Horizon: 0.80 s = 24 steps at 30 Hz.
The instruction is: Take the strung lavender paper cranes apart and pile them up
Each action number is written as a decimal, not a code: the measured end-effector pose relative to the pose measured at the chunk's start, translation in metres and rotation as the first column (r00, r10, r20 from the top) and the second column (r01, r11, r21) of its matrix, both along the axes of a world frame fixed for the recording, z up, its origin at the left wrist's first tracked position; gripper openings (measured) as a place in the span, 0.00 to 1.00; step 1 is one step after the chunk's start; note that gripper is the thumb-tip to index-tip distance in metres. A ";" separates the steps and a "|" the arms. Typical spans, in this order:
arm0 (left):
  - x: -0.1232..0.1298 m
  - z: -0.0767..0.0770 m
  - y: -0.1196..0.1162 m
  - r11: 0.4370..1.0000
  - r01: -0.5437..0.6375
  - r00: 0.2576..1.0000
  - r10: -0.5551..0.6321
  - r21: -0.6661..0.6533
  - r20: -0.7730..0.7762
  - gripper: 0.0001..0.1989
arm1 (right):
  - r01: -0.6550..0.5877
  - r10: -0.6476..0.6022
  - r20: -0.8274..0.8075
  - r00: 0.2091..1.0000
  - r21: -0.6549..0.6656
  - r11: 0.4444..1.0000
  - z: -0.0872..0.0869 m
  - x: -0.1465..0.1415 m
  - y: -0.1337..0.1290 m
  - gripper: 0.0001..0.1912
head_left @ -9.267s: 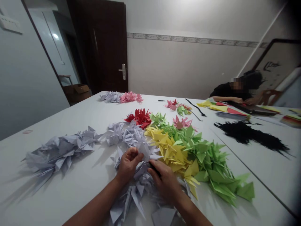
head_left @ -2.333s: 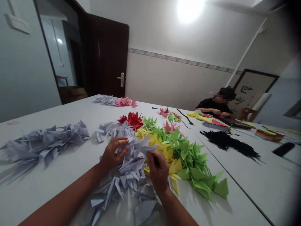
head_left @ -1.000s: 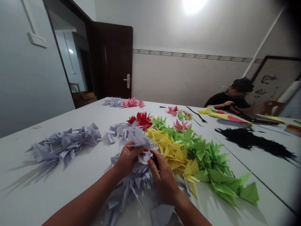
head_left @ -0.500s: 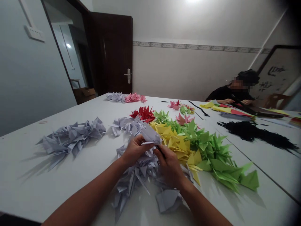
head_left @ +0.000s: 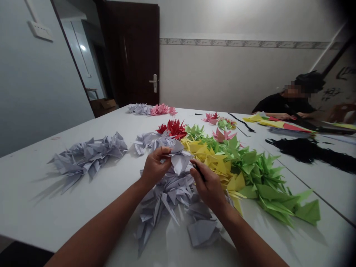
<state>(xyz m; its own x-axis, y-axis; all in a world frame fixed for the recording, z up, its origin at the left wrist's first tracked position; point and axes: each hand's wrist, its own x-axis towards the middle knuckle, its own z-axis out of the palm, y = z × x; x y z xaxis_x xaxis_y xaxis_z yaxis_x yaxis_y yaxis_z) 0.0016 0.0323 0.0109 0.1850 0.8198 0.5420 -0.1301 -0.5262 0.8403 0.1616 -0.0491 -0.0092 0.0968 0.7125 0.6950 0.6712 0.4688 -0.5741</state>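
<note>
While the left hand [head_left: 157, 167] pinches a lavender paper crane [head_left: 180, 159] above the lavender pile [head_left: 167, 196], the right hand [head_left: 208, 187] is closed around a small black tool [head_left: 199, 172], just beside the yellow cranes [head_left: 214, 163].

The dark wooden door [head_left: 130, 55] stood open — to its right ran a pale wall [head_left: 236, 81] with a patterned border [head_left: 239, 43], to its left a grey-blue wall [head_left: 25, 92] with a switch plate [head_left: 41, 31], and a cardboard box [head_left: 103, 106] sat just beyond it.
</note>
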 end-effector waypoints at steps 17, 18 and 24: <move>-0.001 0.000 -0.006 0.740 0.017 0.918 0.254 0.672 -0.303 0.10 | -0.131 0.112 -0.098 0.989 -0.209 0.969 0.002 -0.010 -0.002 0.13; 0.000 0.001 -0.007 0.736 0.024 0.920 0.249 0.677 -0.303 0.10 | -0.117 0.099 -0.097 0.990 -0.206 0.971 0.001 -0.010 -0.001 0.13; -0.001 0.001 -0.007 0.745 0.044 0.926 0.219 0.666 -0.307 0.11 | -0.098 0.078 -0.111 0.991 -0.192 0.977 -0.001 -0.010 -0.001 0.12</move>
<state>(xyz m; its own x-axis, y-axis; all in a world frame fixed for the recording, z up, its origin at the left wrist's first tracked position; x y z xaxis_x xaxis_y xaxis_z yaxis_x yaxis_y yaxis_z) 0.0003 0.0257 0.0116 0.4109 0.3099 0.8574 0.1712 -0.9500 0.2613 0.1512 -0.0500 -0.0103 0.0910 0.8428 0.5304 0.5651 0.3948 -0.7244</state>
